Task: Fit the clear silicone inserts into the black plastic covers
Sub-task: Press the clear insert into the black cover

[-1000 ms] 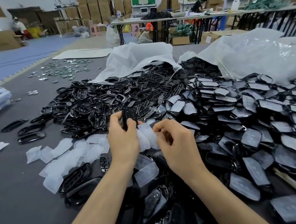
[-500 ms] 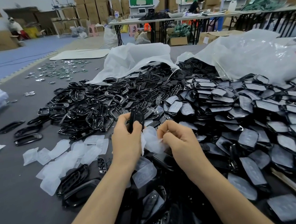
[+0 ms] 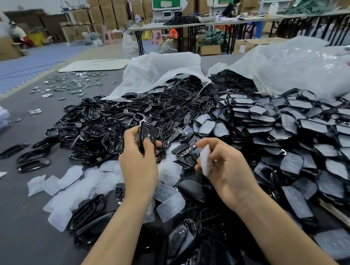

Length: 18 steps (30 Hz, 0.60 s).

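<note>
The left hand [image 3: 139,170] is raised over the middle of the grey tabletop [image 3: 20,243], its fingers [image 3: 130,134] curled round a black plastic cover [image 3: 147,135], which it holds upright on its long edge with the top end tilted slightly away. Just to the right and a little lower, the right hand [image 3: 229,170] pinches a clear silicone insert [image 3: 206,160] between thumb and curled fingers, the insert standing nearly upright. Insert and cover are near each other but apart, not yet joined.

Under and left of the left wrist lies a loose spread of clear inserts [image 3: 74,184], flat on the tabletop, some overlapping. Beyond the hands is a heap of bare black covers and frames [image 3: 113,125], spilling out of an open white plastic bag [image 3: 163,69]. To the right, a broad heap of black covers with inserts in them [image 3: 298,133] slopes toward the near edge, with a second, crumpled clear bag [image 3: 302,66] behind it. A few long oval black frames [image 3: 29,157] lie apart at the far left, and small shiny metal pieces [image 3: 69,82] are scattered farther back. Tables and stacked cardboard boxes fill the room behind
</note>
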Tool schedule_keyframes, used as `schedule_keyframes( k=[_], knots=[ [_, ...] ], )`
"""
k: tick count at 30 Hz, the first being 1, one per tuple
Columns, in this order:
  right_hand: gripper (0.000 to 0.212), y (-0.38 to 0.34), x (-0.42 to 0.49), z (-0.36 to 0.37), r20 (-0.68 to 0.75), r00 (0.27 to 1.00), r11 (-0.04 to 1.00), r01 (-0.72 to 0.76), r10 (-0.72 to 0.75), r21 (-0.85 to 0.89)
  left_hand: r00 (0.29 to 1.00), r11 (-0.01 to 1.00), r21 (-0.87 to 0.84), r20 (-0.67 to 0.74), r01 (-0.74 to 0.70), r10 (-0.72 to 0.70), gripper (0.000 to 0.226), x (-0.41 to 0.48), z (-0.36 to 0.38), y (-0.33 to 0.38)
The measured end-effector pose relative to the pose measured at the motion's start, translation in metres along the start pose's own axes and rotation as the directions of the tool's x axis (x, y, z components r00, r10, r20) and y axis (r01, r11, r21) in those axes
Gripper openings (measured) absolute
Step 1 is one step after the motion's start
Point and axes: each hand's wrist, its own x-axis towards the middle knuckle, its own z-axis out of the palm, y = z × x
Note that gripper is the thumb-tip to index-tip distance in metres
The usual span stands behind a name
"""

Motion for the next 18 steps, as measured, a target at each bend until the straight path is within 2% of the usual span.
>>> schedule_keyframes(
  k=[2, 3, 5, 7, 11, 14, 18],
  knots=[
    [0.042, -0.003, 0.000, -0.001, 0.015, 1.000, 0.999, 0.015, -0.015, -0.031, 0.989, 0.962, -0.244, 0.107, 0.126, -0.102, 0.020, -0.003, 0.003, 0.008],
    [0.038, -0.004, 0.000, -0.001, 0.022, 0.999, 0.998, 0.030, -0.029, -0.059, 0.978, 0.938, -0.302, 0.170, 0.170, -0.123, 0.018, -0.006, 0.005, 0.011],
    [0.028, -0.008, -0.001, -0.002, 0.053, 0.998, 0.995, 0.046, -0.042, -0.089, 0.953, 0.925, -0.319, 0.279, 0.205, -0.115, 0.015, -0.012, 0.010, 0.016],
    [0.019, -0.011, -0.001, -0.002, 0.078, 0.996, 0.998, 0.047, -0.043, -0.046, 0.924, 0.911, -0.337, 0.368, 0.238, -0.105, 0.012, -0.017, 0.012, 0.018],
    [0.010, -0.015, 0.001, -0.006, 0.024, 0.998, 0.998, 0.058, -0.058, 0.011, 0.859, 0.865, -0.376, 0.500, 0.332, -0.112, 0.011, -0.020, 0.013, 0.020],
    [0.007, -0.017, 0.002, -0.008, -0.010, 0.999, 0.999, 0.034, -0.034, 0.003, 0.834, 0.848, -0.389, 0.541, 0.360, -0.106, 0.013, -0.019, 0.012, 0.017],
    [0.013, -0.013, 0.005, -0.011, -0.058, 0.998, 0.999, 0.033, -0.033, -0.001, 0.829, 0.846, -0.385, 0.549, 0.368, -0.111, 0.011, -0.018, 0.013, 0.016]
  ],
)
